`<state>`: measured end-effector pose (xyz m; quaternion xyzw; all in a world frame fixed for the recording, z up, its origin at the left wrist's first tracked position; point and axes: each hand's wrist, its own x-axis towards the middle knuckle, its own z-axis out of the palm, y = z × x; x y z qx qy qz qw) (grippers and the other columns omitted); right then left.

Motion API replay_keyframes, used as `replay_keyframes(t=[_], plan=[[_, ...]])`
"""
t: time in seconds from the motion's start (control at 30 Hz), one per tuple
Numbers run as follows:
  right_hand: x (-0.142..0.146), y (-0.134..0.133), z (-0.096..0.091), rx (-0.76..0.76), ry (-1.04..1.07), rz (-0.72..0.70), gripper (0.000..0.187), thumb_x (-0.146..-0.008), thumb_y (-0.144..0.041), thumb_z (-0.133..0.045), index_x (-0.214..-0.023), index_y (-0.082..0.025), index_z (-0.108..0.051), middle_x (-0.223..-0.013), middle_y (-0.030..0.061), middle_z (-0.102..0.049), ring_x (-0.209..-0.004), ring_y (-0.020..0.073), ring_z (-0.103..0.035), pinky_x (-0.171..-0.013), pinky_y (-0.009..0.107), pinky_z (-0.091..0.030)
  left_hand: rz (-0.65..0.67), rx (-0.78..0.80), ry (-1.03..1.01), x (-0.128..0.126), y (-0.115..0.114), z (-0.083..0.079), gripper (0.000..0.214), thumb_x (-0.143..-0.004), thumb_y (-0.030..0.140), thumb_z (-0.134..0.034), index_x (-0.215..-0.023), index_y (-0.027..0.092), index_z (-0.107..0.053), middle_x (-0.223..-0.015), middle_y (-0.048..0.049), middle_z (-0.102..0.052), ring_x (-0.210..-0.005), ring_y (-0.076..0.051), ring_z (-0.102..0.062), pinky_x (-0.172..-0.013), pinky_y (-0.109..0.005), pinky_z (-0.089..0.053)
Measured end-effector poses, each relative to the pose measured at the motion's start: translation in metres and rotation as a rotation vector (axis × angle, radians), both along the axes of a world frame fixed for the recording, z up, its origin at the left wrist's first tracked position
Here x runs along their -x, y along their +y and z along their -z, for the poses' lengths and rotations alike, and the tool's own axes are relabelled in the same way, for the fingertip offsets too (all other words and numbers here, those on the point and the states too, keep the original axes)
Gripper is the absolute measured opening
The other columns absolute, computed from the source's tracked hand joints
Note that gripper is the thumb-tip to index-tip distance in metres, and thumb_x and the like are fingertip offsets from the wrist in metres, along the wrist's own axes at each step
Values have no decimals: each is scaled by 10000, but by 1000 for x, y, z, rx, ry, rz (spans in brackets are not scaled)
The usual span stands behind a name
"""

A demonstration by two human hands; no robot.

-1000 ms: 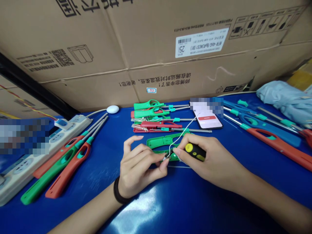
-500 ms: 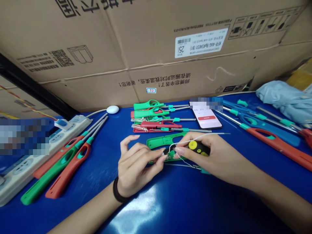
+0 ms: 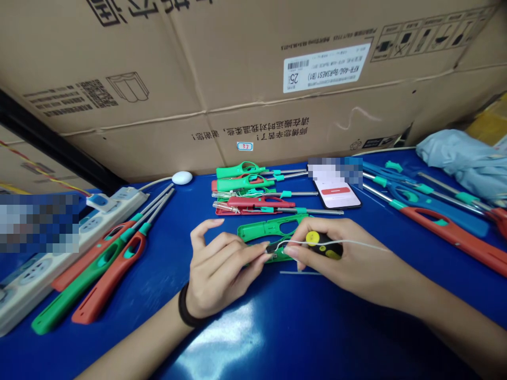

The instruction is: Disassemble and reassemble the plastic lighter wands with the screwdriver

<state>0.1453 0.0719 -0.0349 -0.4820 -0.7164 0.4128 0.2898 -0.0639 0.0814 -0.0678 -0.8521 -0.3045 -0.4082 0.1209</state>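
Small black part (image 3: 273, 247), with a fine white wire (image 3: 348, 241) running from it across the right hand, is held above the table (image 3: 317, 327), over an open green lighter shell. Left hand (image 3: 219, 272): grip closed, thumb and forefinger clamped on the black part, the other fingers loosely curled. Right hand (image 3: 348, 266): grip clamped around a black-and-yellow handle (image 3: 334, 250); its thumb and fingertips come close to the black part, though from where I stand I cannot tell whether they pinch it too. Lower shell half (image 3: 283, 257): partly hidden behind the hands, containing a small metallic fitting. Upper shell half (image 3: 255, 230): open side up, moulded ribs visible within. A thin pale rod (image 3: 299, 273) lies just on the near side. Beyond, in a row: two green-handled lighters (image 3: 240, 178) and a red lighter body (image 3: 257, 202), with clear tubular parts (image 3: 226, 208) lying in the red shell's end. A phone (image 3: 341, 194) rests beside the row. Left margin: three lighters (image 3: 119, 258), two orange and one green, next to a power strip (image 3: 35, 274) holding a plug (image 3: 101, 201). Right margin: an orange lighter (image 3: 455, 237) near blue shells (image 3: 443, 206). Background: a printed cardboard sheet (image 3: 158, 68).
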Motion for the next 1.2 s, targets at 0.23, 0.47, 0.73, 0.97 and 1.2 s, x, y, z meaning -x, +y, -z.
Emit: replay_keyframes(t=[0.23,0.47,0.73,0.97,1.2], plan=[[-1,1,5,-43,-49,22,156,-848,-318,-582,-715,-241,-608,-603,-76,-614,-524,79,-527,-491,193,-387,30,-117,105,3,2,-2,62,-791,131,-675,-847,152,-659,-569,48,-638,-508,-82,-584,-898,-383,-362],[1,2,9,-39,-21,54,111,-814,-362,-624,-803,-268,-681,-682,-65,-692,-593,102,-616,-550,202,-455,1,-86,73,1,2,-1,74,-791,144,-678,-855,172,-653,-570,57,-639,-507,-79,-578,-902,-394,-367],[0,5,4,-95,-47,26,198,-870,-297,-558,-702,-243,-647,-671,-68,-674,-613,95,-617,-578,199,-451,-15,-27,45,3,4,1,64,-795,161,-674,-847,190,-651,-587,53,-642,-508,-93,-578,-895,-412,-368],[1,5,9,-160,-105,29,165,-869,-318,-553,-762,-239,-649,-692,-60,-655,-599,102,-566,-545,220,-402,-12,29,27,1,3,3,36,-806,179,-659,-825,203,-639,-578,60,-624,-522,-92,-571,-918,-419,-361],[-1,6,15,-181,-116,104,135,-860,-313,-564,-789,-243,-655,-678,-65,-659,-591,96,-578,-556,218,-407,-21,225,-49,2,5,7,54,-811,167,-645,-805,211,-613,-637,57,-653,-576,-103,-565,-966,-435,-322]])
